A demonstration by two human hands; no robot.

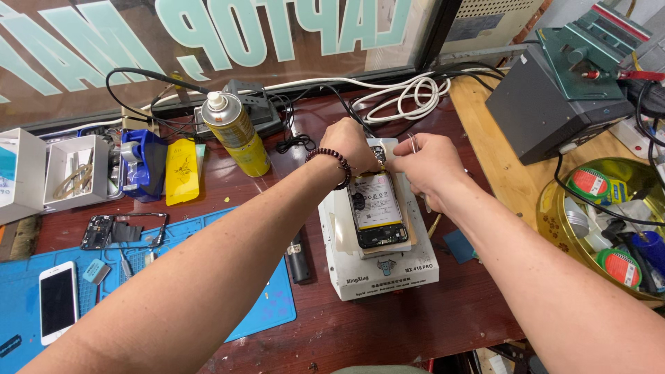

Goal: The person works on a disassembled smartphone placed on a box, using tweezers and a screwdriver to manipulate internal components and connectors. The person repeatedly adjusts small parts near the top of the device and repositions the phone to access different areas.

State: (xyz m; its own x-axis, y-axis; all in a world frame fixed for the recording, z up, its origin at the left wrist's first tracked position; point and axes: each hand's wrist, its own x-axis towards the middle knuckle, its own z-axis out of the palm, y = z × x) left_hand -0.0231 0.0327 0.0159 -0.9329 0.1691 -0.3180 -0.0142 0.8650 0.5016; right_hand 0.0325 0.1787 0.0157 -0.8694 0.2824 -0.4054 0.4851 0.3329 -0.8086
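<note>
The opened phone (377,211) lay on the white heating plate (377,266) mid-worktop, long axis running away from the person. Both hands clenched at its far end: left hand (350,144), right hand (428,163) pinching a thin wire (413,143), equally near.

Opened phone (377,211) lay on heating plate (381,263), centred on worktop (346,332); spray can (237,133) behind-left, mat (263,305) left, bowl (554,221) right.

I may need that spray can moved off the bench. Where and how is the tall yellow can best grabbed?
Grip the tall yellow metal spray can around its upper body below the white nozzle, coming from the front right. It leans slightly, and black cables crowd behind it.
</note>
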